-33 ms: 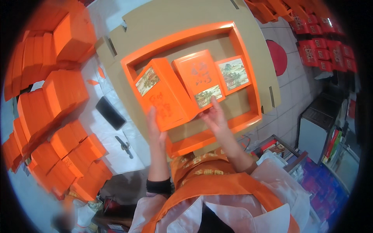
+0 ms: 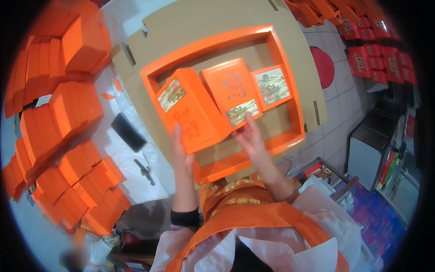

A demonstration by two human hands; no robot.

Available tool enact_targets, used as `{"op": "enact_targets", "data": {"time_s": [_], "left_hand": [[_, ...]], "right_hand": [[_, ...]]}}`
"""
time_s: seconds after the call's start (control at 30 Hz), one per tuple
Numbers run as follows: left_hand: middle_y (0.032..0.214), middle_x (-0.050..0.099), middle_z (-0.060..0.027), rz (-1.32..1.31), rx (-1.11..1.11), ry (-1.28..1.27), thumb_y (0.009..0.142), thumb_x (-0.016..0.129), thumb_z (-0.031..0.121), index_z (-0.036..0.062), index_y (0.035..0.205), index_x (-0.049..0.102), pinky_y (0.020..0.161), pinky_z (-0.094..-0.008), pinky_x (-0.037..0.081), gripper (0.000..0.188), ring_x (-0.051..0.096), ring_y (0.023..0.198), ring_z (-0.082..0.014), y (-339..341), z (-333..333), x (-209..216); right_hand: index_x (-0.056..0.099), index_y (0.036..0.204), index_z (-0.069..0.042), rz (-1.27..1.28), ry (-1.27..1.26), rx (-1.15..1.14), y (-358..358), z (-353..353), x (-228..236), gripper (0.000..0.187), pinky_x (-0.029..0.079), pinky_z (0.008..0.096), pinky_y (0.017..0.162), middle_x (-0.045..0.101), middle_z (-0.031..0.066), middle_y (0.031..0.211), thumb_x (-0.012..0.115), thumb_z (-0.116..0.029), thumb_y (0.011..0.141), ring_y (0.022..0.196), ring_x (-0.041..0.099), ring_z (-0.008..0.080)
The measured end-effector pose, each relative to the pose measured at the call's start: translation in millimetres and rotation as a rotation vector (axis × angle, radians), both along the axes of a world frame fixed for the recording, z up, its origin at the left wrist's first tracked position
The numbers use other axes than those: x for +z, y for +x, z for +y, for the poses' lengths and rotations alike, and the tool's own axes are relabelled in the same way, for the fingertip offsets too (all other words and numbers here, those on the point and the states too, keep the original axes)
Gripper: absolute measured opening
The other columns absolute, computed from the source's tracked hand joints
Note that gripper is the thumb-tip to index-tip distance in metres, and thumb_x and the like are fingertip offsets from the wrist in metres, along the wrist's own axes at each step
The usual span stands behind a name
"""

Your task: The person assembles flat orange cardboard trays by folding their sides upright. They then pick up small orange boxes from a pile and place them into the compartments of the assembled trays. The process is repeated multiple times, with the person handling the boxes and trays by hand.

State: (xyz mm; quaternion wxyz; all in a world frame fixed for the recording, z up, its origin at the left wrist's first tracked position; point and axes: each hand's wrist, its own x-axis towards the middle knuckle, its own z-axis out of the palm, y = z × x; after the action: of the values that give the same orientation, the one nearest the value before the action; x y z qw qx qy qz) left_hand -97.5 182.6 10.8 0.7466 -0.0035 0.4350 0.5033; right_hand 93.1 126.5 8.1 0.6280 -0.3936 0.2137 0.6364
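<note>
A large orange box with a landscape picture on one end lies tilted at the left, partly over the side of a shallow orange tray-like frame. My left hand grips this box by its lower left edge. Beside it leans a second orange box, bearing dark writing and a landscape panel. On its lower corner rests the thumb of my right hand; the fingers curl underneath, partly hidden. Right of that, inside the frame, a third orange piece shows a landscape picture.
Brown cardboard lies beneath the frame. To the left are a dark phone-like slab, a small dark tool and several stacks of orange boxes. Red packages stand at the far right, above a grey cabinet.
</note>
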Motion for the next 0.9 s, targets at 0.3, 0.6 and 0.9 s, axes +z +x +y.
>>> {"op": "enact_targets", "data": {"time_s": [0.3,0.6,0.9], "left_hand": [[0.124,0.051,-0.0084,-0.029,-0.043,0.012,0.09,0.051,0.028,0.0078,0.126,0.043,0.093,-0.0392,0.044,0.042,0.051,0.111,-0.0223,-10,-2,-9],[0.124,0.05,-0.0089,0.041,-0.02,-0.051,0.09,0.052,0.028,0.0075,0.127,0.042,0.091,-0.0402,0.045,0.043,0.051,0.111,-0.023,-6,-4,-6],[0.118,0.052,-0.0088,-0.018,-0.03,-0.014,0.09,0.051,0.015,0.0049,0.123,0.042,0.089,-0.0393,0.047,0.036,0.053,0.106,-0.022,-5,-2,-9]], "right_hand": [[0.045,0.118,-0.013,-0.117,-0.062,-0.082,-10,1,7,0.035,0.043,0.0357,0.084,0.051,0.0013,0.113,0.058,-0.024,0.087,0.1,0.05,0.0149],[0.047,0.114,-0.005,-0.271,-0.037,0.324,7,33,5,0.04,0.05,0.0282,0.067,0.057,0.005,0.097,0.05,-0.037,0.09,0.084,0.056,0.0143],[0.047,0.116,-0.002,-0.519,0.006,0.542,22,39,-16,0.038,0.05,0.0284,0.077,0.058,0.0111,0.105,0.044,-0.033,0.094,0.09,0.059,0.0172]]}}
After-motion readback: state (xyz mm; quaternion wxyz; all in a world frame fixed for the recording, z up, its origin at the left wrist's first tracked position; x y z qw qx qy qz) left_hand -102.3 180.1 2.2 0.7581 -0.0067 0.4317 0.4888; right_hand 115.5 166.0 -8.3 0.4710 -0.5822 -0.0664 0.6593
